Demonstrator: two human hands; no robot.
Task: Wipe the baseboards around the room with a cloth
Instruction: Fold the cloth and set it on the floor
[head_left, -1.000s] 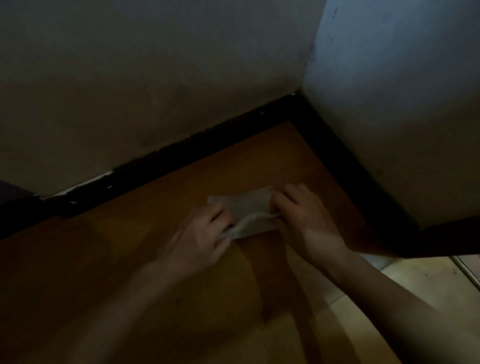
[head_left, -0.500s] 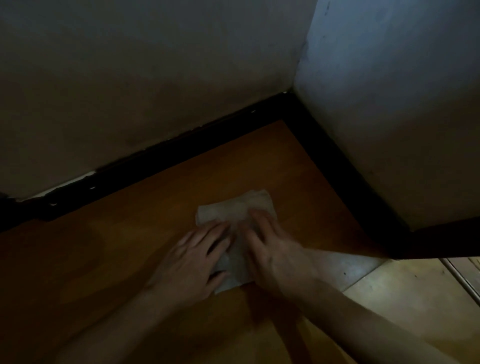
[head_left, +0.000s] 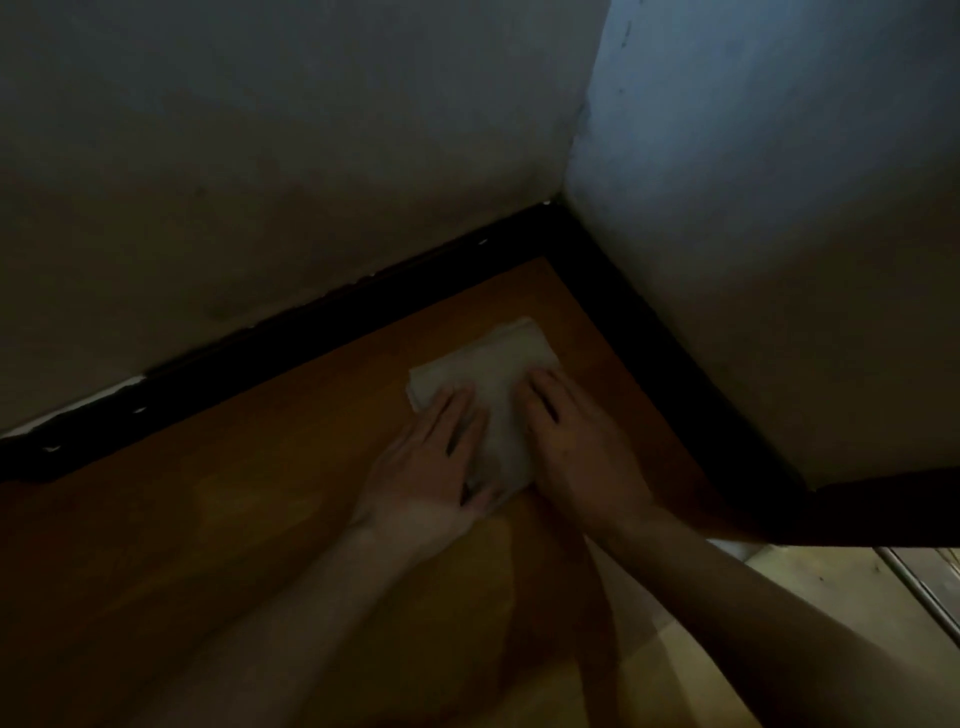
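Pale cloth, far corner toward baseboard, long axis unclear, left hand and right hand pressing flat

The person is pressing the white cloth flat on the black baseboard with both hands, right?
Not quite. The left hand and the right hand do press the white cloth flat, but it lies on the orange floor, apart from the black baseboard. The head view shows this.

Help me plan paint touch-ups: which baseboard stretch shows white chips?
The left-wall baseboard: white flecks dot its top edge. The right-wall baseboard looks solid black.
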